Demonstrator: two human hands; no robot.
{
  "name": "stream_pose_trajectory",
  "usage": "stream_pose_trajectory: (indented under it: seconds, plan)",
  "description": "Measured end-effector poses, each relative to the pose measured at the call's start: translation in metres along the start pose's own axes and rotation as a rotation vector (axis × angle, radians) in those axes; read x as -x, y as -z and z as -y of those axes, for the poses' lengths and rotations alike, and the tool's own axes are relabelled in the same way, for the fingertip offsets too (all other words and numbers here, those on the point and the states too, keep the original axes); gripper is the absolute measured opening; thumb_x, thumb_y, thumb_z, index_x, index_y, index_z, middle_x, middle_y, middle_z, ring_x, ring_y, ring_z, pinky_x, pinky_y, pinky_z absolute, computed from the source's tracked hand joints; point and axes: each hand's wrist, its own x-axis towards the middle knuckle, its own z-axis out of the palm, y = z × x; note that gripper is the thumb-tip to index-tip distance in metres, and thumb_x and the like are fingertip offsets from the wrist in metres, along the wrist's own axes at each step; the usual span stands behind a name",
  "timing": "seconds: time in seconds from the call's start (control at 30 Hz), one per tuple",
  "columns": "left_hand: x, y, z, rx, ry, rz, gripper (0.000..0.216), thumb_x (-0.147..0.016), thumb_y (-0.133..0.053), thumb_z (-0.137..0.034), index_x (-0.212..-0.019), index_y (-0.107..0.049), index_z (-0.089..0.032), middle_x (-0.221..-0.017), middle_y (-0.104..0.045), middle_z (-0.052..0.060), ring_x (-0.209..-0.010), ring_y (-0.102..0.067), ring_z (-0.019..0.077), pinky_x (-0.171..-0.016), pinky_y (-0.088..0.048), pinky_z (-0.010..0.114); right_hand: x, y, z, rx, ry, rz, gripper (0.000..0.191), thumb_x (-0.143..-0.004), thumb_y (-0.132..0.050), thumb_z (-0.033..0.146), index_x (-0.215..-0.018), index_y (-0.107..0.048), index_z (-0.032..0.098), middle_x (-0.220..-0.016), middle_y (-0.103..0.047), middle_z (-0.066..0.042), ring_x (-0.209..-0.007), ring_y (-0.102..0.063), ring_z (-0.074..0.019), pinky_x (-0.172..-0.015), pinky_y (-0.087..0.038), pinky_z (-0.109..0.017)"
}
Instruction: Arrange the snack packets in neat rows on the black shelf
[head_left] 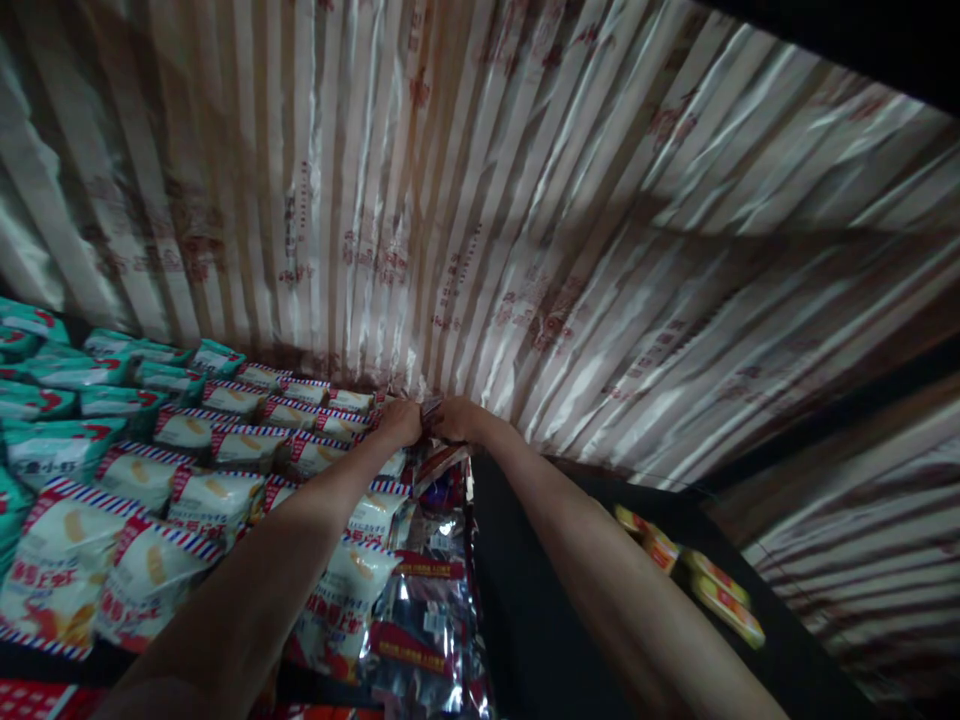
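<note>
Both my arms reach far forward over rows of snack packets. My left hand is closed at the far end of a row of white packets with red and blue striped edges. My right hand is closed right beside it, touching it. Between the two hands a small shiny packet edge shows; both seem to grip it, but what it is stays unclear. Below my hands runs a row of silvery foil packets with red labels.
Green packets fill the rows at far left. A striped, glossy printed sheet forms the back wall and right side. A dark surface lies right of the foil row, with yellow-red packets on it.
</note>
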Motion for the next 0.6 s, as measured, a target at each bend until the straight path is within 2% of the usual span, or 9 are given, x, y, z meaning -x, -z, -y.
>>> stream_pose_trajectory:
  seconds: [0.1,0.2,0.3,0.4,0.5,0.57,0.6]
  plan:
    - [0.006,0.004,-0.002,0.003,-0.022,-0.024,0.026,-0.077,-0.049,-0.015,-0.096,-0.067,-0.013,-0.102,-0.067,0.016,-0.103,-0.059,0.0230,-0.088,-0.044,0.031,0.007,-0.011,-0.001,-0.018,-0.005,-0.037,0.031,-0.083,-0.045,0.018,-0.104,-0.068,0.014,-0.106,-0.068,-0.011,-0.097,-0.063,-0.0201,-0.074,-0.045,-0.021]
    - [0.015,0.011,-0.004,0.031,-0.069,-0.063,0.026,-0.077,-0.048,-0.012,-0.093,-0.068,-0.013,-0.098,-0.068,0.014,-0.102,-0.059,0.0219,-0.091,-0.042,0.031,0.023,-0.024,0.000,-0.140,-0.026,-0.146,0.034,-0.087,-0.041,0.027,-0.112,-0.061,0.017,-0.108,-0.067,-0.010,-0.097,-0.063,-0.0187,-0.076,-0.045,-0.022]
    - [0.026,0.020,-0.005,0.076,-0.119,-0.113,0.026,-0.079,-0.045,-0.013,-0.091,-0.068,-0.015,-0.092,-0.069,0.010,-0.098,-0.060,0.0206,-0.090,-0.043,0.031,0.047,-0.034,0.007,-0.253,-0.102,-0.259,0.039,-0.087,-0.043,0.036,-0.120,-0.054,0.017,-0.100,-0.069,-0.011,-0.093,-0.064,-0.0209,-0.075,-0.046,-0.026]
    - [0.045,0.032,-0.010,0.117,-0.144,-0.168,0.027,-0.082,-0.042,-0.014,-0.093,-0.067,-0.017,-0.094,-0.069,0.007,-0.098,-0.060,0.0182,-0.091,-0.042,0.030,0.071,-0.037,0.014,-0.250,-0.207,-0.305,0.043,-0.086,-0.044,0.042,-0.123,-0.051,0.021,-0.099,-0.068,-0.012,-0.095,-0.064,-0.0252,-0.076,-0.045,-0.031]
    - [0.080,0.047,-0.022,0.208,-0.168,-0.231,0.028,-0.083,-0.041,-0.013,-0.096,-0.065,-0.018,-0.097,-0.068,0.003,-0.102,-0.057,0.0156,-0.096,-0.039,0.029,0.094,-0.042,0.016,-0.310,-0.282,-0.334,0.037,-0.086,-0.042,0.045,-0.114,-0.058,0.026,-0.096,-0.069,-0.009,-0.093,-0.064,-0.0256,-0.074,-0.045,-0.032]
    - [0.116,0.057,-0.032,0.420,-0.193,-0.280,0.028,-0.082,-0.041,-0.013,-0.095,-0.065,-0.019,-0.100,-0.067,0.003,-0.101,-0.057,0.0151,-0.096,-0.040,0.029,0.111,-0.052,0.014,-0.397,-0.306,-0.406,0.035,-0.086,-0.042,0.044,-0.111,-0.060,0.027,-0.092,-0.070,-0.006,-0.089,-0.065,-0.0236,-0.072,-0.045,-0.029]
    - [0.138,0.060,-0.037,0.522,-0.217,-0.263,0.026,-0.082,-0.042,-0.015,-0.094,-0.065,-0.019,-0.101,-0.067,0.003,-0.100,-0.058,0.0151,-0.095,-0.041,0.029,0.120,-0.059,0.014,-0.458,-0.314,-0.456,0.034,-0.086,-0.042,0.043,-0.111,-0.060,0.027,-0.090,-0.070,-0.005,-0.087,-0.065,-0.0221,-0.070,-0.044,-0.028]
